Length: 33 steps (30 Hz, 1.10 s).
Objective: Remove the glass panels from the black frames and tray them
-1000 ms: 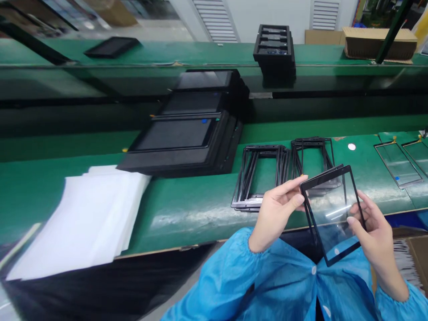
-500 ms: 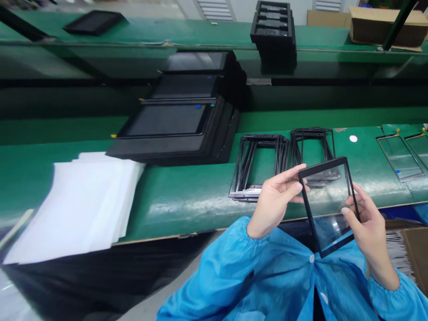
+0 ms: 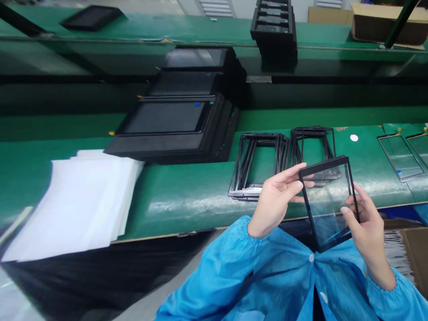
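While both forearms in blue sleeves [image 3: 267, 276] angle up toward the centre of the head view, the left hand [image 3: 276, 200] grips the left edge of a black-framed glass touch panel [image 3: 329, 203] between thumb and fingers, and the right hand [image 3: 366, 223] clasps its right edge. The tilted panel is held over the front of the green worktop [image 3: 187, 200], just beside stacked black plastic frames [image 3: 245, 167].

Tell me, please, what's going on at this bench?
A person in a blue smock is holding a black-framed glass panel up in front of them, its edges between the left hand and right hand. Below it, on the green workbench, lie stacked black frames, with white sheets further left.
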Each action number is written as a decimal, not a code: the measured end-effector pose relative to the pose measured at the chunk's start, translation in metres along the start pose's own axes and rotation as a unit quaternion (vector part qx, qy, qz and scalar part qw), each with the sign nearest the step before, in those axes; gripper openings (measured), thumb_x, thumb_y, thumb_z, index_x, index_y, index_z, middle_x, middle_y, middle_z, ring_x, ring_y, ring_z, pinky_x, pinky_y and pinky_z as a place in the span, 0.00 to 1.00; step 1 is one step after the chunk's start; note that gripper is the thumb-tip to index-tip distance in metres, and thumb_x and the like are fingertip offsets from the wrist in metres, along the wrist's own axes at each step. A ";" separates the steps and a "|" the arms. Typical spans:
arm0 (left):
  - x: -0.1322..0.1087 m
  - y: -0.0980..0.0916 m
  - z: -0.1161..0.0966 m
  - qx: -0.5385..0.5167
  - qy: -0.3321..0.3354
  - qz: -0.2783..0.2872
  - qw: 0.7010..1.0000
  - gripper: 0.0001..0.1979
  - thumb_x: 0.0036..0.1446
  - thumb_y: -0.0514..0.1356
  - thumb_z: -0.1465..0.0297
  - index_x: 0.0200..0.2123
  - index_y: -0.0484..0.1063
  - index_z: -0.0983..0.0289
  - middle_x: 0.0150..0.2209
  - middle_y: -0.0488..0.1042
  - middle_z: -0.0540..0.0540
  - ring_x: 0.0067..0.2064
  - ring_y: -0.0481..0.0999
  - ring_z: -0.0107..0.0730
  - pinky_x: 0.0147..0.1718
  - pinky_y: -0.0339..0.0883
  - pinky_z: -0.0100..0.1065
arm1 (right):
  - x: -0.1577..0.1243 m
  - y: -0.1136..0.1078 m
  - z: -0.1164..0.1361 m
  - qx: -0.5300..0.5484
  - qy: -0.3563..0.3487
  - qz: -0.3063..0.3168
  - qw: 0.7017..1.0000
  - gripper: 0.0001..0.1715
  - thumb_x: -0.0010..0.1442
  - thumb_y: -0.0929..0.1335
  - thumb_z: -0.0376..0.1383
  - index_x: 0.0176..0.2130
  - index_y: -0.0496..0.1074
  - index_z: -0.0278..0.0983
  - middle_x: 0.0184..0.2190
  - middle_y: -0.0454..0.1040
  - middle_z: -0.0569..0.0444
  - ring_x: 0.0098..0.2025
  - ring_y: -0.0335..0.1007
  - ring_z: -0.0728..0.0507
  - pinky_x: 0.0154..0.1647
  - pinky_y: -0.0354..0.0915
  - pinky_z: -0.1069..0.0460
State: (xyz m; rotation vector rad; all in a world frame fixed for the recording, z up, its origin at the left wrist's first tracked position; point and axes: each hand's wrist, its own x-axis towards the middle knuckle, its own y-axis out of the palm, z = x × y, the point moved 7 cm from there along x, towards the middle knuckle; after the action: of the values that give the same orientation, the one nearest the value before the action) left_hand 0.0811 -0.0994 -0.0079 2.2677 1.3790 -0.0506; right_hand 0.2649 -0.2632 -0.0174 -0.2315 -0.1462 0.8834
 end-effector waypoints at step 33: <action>-0.019 0.018 -0.037 0.308 0.079 0.111 0.942 0.19 0.64 0.66 0.66 0.58 0.79 0.59 0.41 0.88 0.56 0.33 0.88 0.39 0.34 0.83 0.34 | 0.050 0.018 0.043 0.117 0.117 0.250 0.954 0.28 0.66 0.73 0.58 0.43 0.86 0.37 0.37 0.88 0.45 0.34 0.88 0.39 0.38 0.83 0.47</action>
State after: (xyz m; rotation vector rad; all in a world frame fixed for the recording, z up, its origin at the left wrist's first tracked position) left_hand 0.0789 -0.1064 0.0369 2.9925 1.3002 -0.2631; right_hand 0.2729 -0.2073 0.0214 -0.1511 0.2496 1.3568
